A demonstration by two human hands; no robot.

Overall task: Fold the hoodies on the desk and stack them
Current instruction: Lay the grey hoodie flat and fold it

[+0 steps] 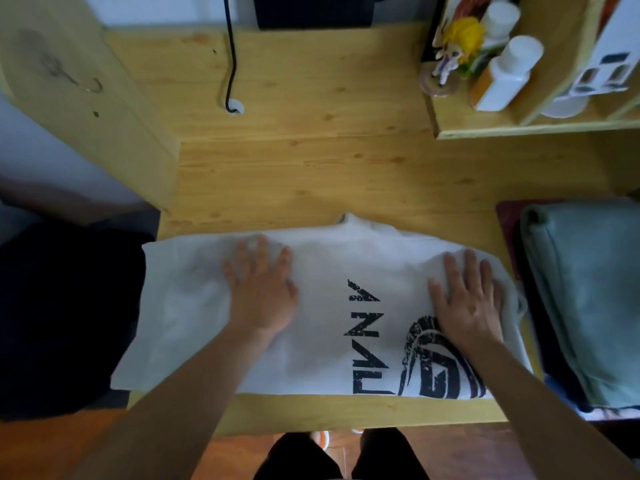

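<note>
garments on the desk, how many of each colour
white hoodie: 1, flat under both hands
pale green garment: 1, folded at the right edge
dark red garment: 1, only an edge shows beneath the green
total: 3

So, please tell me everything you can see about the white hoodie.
The white hoodie looks like soft cotton and carries a cracked black print. It lies flat across the desk's near edge, its left end overhanging. The left hand and right hand press on it, fingers spread.
</note>
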